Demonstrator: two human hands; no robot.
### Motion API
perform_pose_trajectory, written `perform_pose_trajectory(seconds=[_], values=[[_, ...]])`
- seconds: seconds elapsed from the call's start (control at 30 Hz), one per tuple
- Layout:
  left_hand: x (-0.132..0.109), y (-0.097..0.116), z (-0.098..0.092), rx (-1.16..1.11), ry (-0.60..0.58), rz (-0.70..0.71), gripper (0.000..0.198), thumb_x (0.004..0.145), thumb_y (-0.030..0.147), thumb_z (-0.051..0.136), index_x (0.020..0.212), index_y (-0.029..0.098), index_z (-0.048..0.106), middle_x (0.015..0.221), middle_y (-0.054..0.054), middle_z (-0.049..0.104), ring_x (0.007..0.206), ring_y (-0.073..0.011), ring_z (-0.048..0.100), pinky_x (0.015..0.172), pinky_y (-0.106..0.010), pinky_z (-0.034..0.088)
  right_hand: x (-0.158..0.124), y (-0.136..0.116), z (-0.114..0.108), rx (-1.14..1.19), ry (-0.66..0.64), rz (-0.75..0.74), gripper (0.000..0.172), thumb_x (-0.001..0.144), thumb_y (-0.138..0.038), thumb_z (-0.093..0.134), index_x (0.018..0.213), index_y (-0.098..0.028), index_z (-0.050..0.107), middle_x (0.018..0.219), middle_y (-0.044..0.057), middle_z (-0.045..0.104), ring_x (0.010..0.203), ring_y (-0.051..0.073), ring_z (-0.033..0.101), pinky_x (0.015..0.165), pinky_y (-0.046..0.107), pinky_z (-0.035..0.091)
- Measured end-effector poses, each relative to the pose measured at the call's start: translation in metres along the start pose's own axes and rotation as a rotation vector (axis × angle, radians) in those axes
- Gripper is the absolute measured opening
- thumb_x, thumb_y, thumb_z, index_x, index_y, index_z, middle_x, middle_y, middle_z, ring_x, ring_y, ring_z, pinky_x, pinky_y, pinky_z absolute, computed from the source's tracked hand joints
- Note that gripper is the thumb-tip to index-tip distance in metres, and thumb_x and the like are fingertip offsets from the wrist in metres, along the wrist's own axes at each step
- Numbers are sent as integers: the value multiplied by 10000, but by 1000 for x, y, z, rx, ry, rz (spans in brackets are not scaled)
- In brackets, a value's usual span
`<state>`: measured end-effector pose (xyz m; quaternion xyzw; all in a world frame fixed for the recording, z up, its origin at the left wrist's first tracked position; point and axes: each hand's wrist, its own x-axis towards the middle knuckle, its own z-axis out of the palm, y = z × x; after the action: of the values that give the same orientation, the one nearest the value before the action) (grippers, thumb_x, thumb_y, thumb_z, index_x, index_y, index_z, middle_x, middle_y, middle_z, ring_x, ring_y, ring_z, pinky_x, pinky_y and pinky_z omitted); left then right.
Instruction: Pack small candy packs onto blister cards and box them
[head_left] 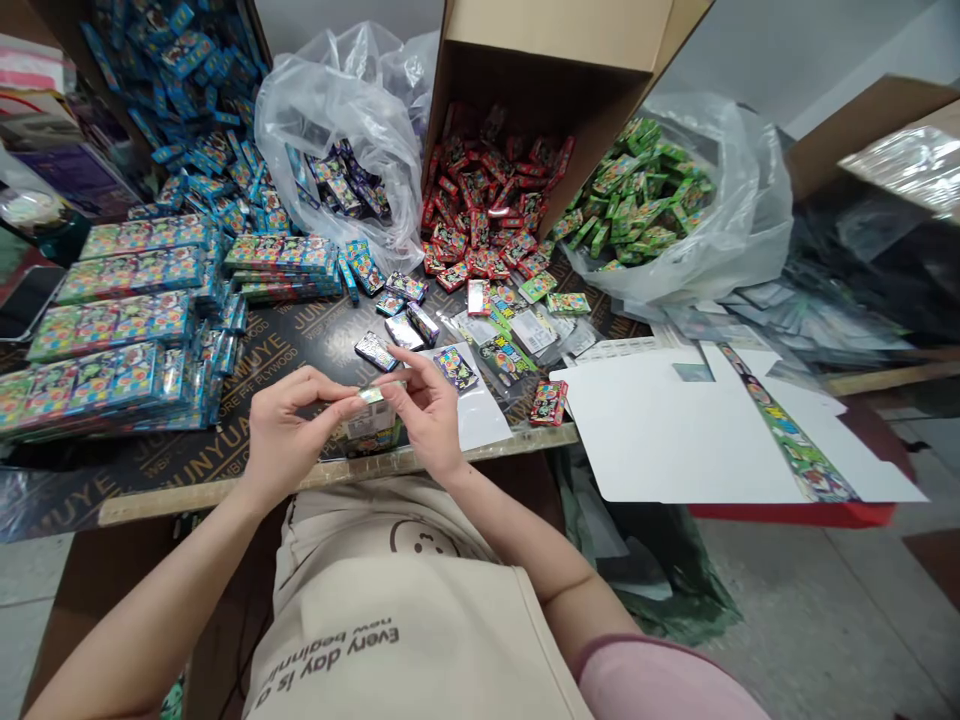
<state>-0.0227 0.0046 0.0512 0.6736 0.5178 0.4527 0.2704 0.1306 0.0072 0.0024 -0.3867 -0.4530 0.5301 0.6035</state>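
Table (294, 342), dark-topped, gold-lettered, with a pale wooden front edge. Left hand (289, 425) and right hand (424, 410) meet just above that edge, near mid-table. Between them, one small green-and-multicolour carton (373, 438); cannot tell whether its base touches the table. Left grip closed, thumb and forefinger pinching the carton's pale top end; right grip also closed on that end, thumb beneath, forefinger raised. Just beyond the fingers, small purple-and-black cartons (401, 330) lie loose. Beside the right hand, a white rectangular sheet (484, 412) bears a single purple patterned carton (455, 368); further right, a small red carton (548, 402) sits near the front edge. Far right, a large white flat cardboard piece (675, 430) overhangs the table. Left side: stacked rows of film-wrapped, multicoloured packs (112, 330). Along the back: loose blue cartons (184, 75); a clear plastic bag (300, 110) holding purple cartons; an open brown cardboard box (555, 35) spilling red cartons (480, 215); another clear plastic bag (757, 195) with bright green cartons (637, 195) heaped at its mouth.
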Motion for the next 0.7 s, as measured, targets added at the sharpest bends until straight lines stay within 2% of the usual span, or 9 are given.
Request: perform_pose_trajectory(seconds=[0.07,0.13,0.2,0.3,0.4,0.53,0.6,0.7], values=[[-1,-3,-3,-48,-1,-88,116,734,323,758,702,214,735,642,0,662,583,-125,578,544,-247,458,-2,2,7,8,45,-18,423,808,-444,705,1188,-297,590,874,-7,709,811,158,661,805,317,539],[-3,-5,-2,-62,29,-99,124,726,313,768,687,207,719,627,5,659,570,-123,578,537,-244,462,-1,2,8,34,55,-25,447,821,-435,694,1221,-298,548,846,-13,710,773,151,657,767,301,537],[-7,-6,0,-27,62,5,114,725,296,778,694,209,711,667,-4,684,612,-135,613,582,-255,498,1,3,7,64,51,-24,479,828,-434,689,1249,-294,509,813,-20,711,731,145,652,736,293,534],[-12,-7,3,69,72,241,80,733,264,780,743,218,716,760,-27,723,691,-154,665,651,-275,542,1,2,1,41,44,-50,536,828,-451,687,1291,-295,467,807,-17,716,726,153,662,736,309,539],[-12,-8,3,139,53,342,20,791,240,726,793,220,722,779,-38,731,696,-148,677,655,-264,551,-3,1,-4,-65,26,-127,558,832,-427,692,1322,-326,446,860,-5,734,800,184,692,808,367,550],[-8,-8,1,202,-11,373,127,857,226,641,919,248,750,834,-44,741,713,-126,675,647,-231,538,-7,1,-9,-244,12,-298,509,870,-319,665,1335,-350,460,915,3,748,881,214,710,902,447,537],[-6,-7,-1,180,-41,368,138,854,230,640,922,257,758,835,-41,738,709,-120,671,637,-222,530,-7,3,-12,-305,2,-396,524,867,-260,669,1340,-361,468,932,0,752,876,217,718,910,457,540],[-2,-2,-3,96,-78,254,88,825,244,678,846,224,761,773,-40,733,677,-128,666,639,-231,530,-5,5,-15,-297,25,-511,611,827,-175,710,1342,-402,471,936,-27,754,840,199,725,915,434,544]])
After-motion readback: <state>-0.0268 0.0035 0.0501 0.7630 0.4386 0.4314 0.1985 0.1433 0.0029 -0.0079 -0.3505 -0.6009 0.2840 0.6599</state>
